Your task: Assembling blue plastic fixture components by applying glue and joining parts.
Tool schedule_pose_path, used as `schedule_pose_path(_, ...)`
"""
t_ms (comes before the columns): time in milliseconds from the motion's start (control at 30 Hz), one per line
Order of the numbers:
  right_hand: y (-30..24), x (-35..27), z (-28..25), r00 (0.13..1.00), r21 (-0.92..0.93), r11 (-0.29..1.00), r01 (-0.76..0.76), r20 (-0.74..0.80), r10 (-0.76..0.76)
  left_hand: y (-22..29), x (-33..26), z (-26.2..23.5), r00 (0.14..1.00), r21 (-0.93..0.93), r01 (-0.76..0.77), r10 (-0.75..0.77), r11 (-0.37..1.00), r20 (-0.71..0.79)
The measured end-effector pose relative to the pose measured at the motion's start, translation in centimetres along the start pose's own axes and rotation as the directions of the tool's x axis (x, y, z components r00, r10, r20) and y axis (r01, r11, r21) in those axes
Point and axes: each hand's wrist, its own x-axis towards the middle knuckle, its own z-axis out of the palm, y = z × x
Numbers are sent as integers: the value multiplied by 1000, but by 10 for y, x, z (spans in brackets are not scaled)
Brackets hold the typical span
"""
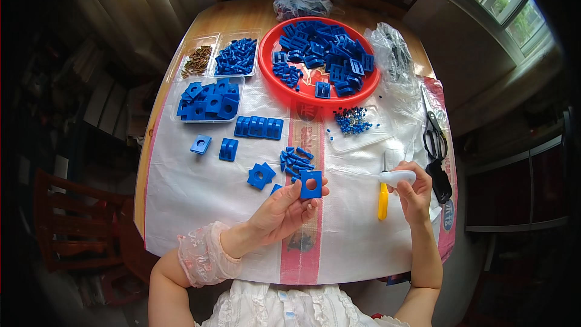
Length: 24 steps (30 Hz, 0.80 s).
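A white woven plastic sheet (357, 254) covers the near part of the wooden surface (242, 13). Above it, the left hand (275, 212) grasps a square blue plastic plate with a round hole (311, 194), its broad face turned upward. To its right, a screwdriver with a yellow handle (382, 207) lies on the sheet. The right hand (415, 192) grips a white, rounded object with a narrow tip (400, 177), which points left toward the plate and partly covers the screwdriver.

Just beyond the left hand lie overlapping blue plates (253, 182) and a heap of small tapered blue pieces (296, 162). Black-handled scissors (435, 139) rest at the right. Farther off, three ridged blue blocks (258, 128) stand in a row, with small blue and white beads (353, 121) to their right. Beyond these, a round red plastic basin (321, 102) holds many blue parts (339, 42), and a clear plastic bag (301, 5) sits behind it.
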Motion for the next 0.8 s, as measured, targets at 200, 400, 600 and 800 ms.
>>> schedule_pose_path(200, -2, 0, 6, 998, 16, 1000, 18, -64, -17, 0, -1, 4, 998, 32, 6, -4, 999, -62)
schedule_pose_path(400, 0, -3, 7, 995, 18, 999, 29, -94, -27, 0, 0, 3, 998, 27, 18, -16, 999, -67)
schedule_pose_path(600, 2, -4, 8, 994, -38, 999, 39, -104, -43, 0, -1, 0, 1000, -16, 12, -12, 1000, -10)
schedule_pose_path(800, 2, -6, 5, 995, -26, 999, 36, -89, -38, 0, 0, 1, 999, -3, 15, -15, 1000, -36)
